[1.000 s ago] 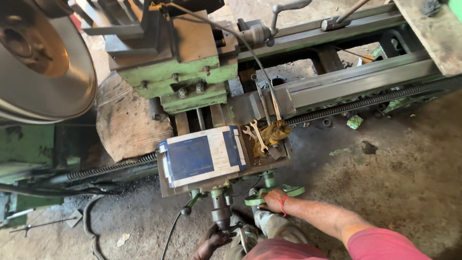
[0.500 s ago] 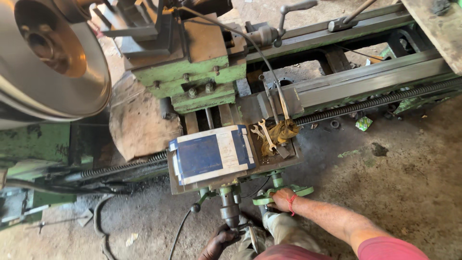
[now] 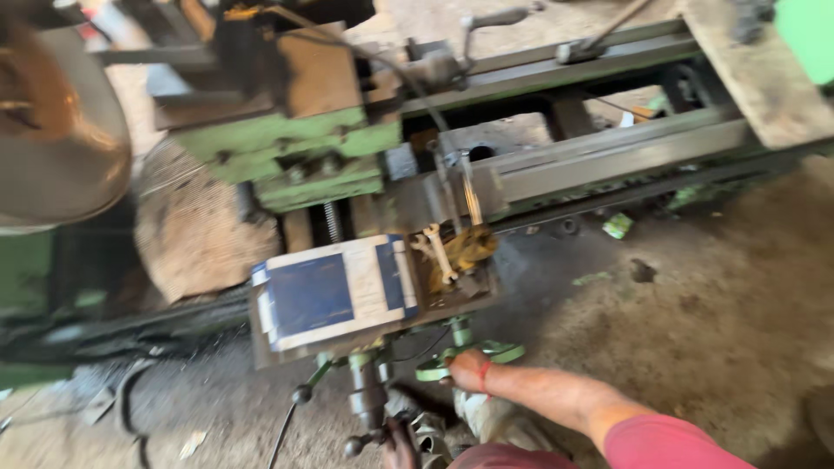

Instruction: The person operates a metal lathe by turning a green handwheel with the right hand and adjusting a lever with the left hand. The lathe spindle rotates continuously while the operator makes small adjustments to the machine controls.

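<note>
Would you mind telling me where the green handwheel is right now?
In the head view, the green handwheel sits low, right of centre, under the right hand, just below the blue-and-white box.

Right hand (image 3: 466,372) in view, bare, with a thin red thread band around the wrist just behind it. Up the forearm from that hand, a short pinkish-red sleeve starts near the elbow. Left hand (image 3: 398,439) low at the frame edge, blurred, dark with grime.
</note>
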